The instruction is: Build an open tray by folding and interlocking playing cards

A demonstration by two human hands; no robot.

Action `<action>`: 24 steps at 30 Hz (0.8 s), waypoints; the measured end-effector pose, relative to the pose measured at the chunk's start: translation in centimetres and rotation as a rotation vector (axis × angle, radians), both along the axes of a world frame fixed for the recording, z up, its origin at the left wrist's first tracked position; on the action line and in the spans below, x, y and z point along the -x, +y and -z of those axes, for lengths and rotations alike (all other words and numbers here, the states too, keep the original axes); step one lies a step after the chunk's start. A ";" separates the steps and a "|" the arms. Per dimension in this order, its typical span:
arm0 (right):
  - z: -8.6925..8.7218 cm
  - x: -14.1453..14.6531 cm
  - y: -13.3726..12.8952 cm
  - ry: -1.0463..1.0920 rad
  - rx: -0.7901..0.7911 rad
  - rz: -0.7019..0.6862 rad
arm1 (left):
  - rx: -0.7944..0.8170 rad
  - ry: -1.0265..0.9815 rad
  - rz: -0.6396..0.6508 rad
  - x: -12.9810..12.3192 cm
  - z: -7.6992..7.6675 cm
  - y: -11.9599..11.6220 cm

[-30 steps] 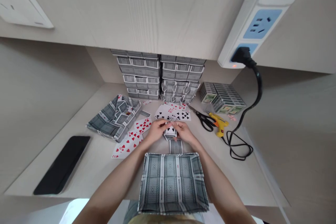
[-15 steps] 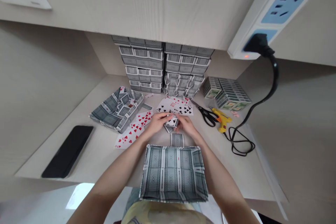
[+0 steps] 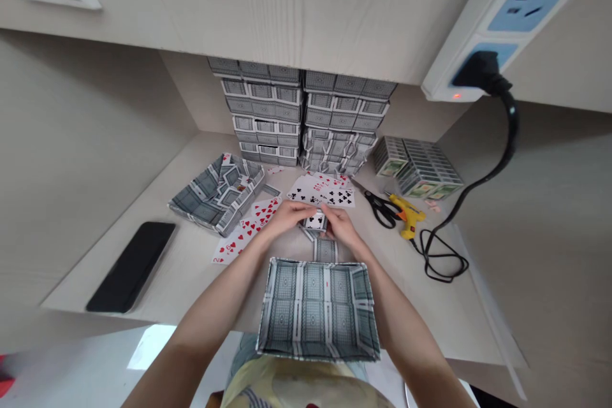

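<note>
Between my two hands is a playing card [image 3: 315, 222] with black clubs, its edges pinched from both sides. My left hand [image 3: 289, 217] closes on its left side, and my right hand [image 3: 340, 227] on its right side; the undersides of the fingers are hidden. Just below them a grey-backed card [image 3: 326, 250] lies face down on the desk. Nearer my body, between my forearms, sits an open box [image 3: 313, 312] made of grey-backed cards. Face-up club cards [image 3: 321, 190] lie beyond my hands, and heart cards [image 3: 239, 240] lie to the left.
Left on the desk are a tray of folded cards [image 3: 215, 197] and a black phone [image 3: 131, 268]. Stacked card boxes [image 3: 265, 115] stand at the back. Scissors [image 3: 382, 210], a yellow glue gun [image 3: 408, 215] with its cord, and packs of cards [image 3: 423, 169] are on the right.
The view has shifted slightly. My hands stay together on the club card, with only small finger movement. The box and the other things stay in place.
</note>
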State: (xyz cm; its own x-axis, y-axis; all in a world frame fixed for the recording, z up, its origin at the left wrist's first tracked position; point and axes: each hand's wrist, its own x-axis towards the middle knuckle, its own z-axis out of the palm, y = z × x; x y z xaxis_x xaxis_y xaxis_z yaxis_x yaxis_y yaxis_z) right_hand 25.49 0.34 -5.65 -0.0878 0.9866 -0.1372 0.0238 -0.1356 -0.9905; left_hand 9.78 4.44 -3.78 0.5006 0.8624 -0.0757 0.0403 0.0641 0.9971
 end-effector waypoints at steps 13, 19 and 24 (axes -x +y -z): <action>-0.4 0.5 -0.3 -0.165 -0.145 0.054 | 0.167 -0.110 -0.070 -0.7 0.4 -0.2; 0.0 0.8 -0.6 -0.206 -0.158 0.086 | -0.059 0.050 -0.138 -1.1 1.4 -0.1; 0.1 0.9 -0.3 -0.149 -0.103 0.043 | -0.260 0.192 -0.238 -1.4 1.4 -0.7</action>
State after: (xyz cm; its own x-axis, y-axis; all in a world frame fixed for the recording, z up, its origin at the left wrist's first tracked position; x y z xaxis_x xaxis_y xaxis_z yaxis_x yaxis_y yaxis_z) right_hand 24.55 0.05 -5.80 -0.0311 0.9986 -0.0433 0.1680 -0.0375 -0.9851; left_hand 11.13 3.76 -5.18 0.2821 0.9553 0.0882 0.2417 -0.1597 0.9571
